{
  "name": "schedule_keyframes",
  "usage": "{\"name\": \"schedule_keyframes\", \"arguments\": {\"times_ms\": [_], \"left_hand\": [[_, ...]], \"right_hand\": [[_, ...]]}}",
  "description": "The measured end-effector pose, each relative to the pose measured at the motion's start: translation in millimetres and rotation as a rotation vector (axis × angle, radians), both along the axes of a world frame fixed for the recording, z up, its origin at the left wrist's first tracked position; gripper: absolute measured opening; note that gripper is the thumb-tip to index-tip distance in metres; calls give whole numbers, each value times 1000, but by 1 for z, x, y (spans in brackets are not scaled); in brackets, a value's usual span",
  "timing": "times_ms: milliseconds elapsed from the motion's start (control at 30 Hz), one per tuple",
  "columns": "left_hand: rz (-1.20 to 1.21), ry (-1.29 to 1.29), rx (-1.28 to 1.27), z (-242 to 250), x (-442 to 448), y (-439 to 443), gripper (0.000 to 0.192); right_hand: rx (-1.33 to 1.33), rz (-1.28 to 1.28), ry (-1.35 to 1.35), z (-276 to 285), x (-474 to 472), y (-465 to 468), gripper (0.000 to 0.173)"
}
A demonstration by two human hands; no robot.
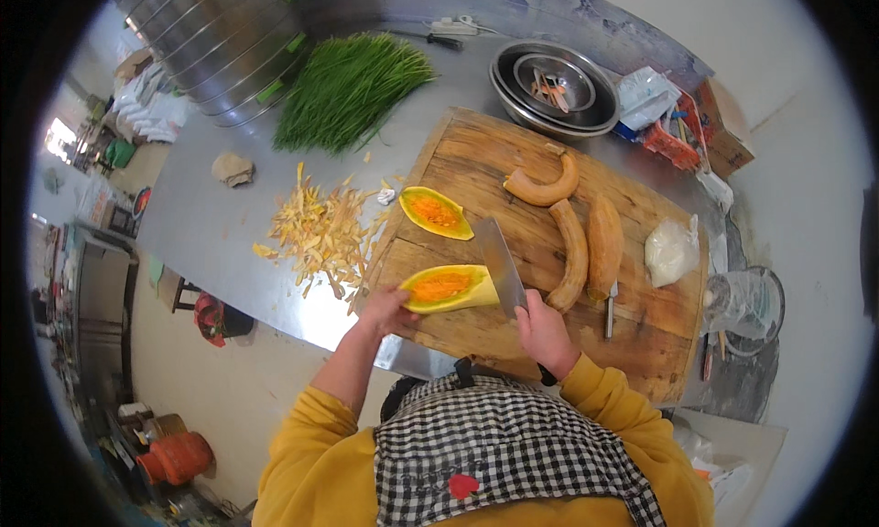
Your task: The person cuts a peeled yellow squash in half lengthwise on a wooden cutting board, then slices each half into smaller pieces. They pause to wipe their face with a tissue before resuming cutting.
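My left hand [388,310] holds the left end of a squash piece [474,297] whose cut face shows orange pulp. A cleaver [503,266] is gripped in my right hand [546,329], its broad blade at the right end of that piece. Just above lies a smaller cut squash piece [435,213], pulp side up, on the wooden cutting board [645,341]. Right of the blade rest a curved squash [549,185], a long peeled-looking squash [571,256] and a thicker one [605,242]. A peeler or small knife with a metal handle [609,317] lies below them.
Peelings [323,228] are heaped on the metal table [199,204] left of the board. Green chives or similar stalks [350,91] lie behind, beside a stacked metal steamer [220,46]. Nested steel bowls [505,104] stand at the back; a tied plastic bag [671,253] sits on the board's right.
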State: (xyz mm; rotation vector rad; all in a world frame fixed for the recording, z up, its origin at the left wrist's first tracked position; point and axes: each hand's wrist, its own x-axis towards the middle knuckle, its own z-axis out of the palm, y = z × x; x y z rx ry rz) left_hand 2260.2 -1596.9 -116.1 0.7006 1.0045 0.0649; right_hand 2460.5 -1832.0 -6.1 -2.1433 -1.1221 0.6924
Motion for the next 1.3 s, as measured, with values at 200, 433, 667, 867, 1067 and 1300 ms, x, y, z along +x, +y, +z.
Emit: {"name": "schedule_keyframes", "arguments": {"times_ms": [200,433,667,867,1067,1300], "left_hand": [[-143,0,102,0,27,-60,27],[-366,98,335,12,34,-54,34],[-643,155,1002,3,39,-54,42],[-596,92,1134,9,39,-54,47],[-430,-214,1775,74,114,-18,51],[-910,-198,1846,90,184,-14,51]], "right_hand": [[-130,18,-131,3,-13,0,19],[24,49,-384,-3,-11,-14,16],[-109,43,-372,-23,-11,-16,14],[-230,123,-439,-18,-16,-15,7],[-289,125,-403,-5,-24,-5,9],[-128,75,-208,11,-14,6,10]]}}
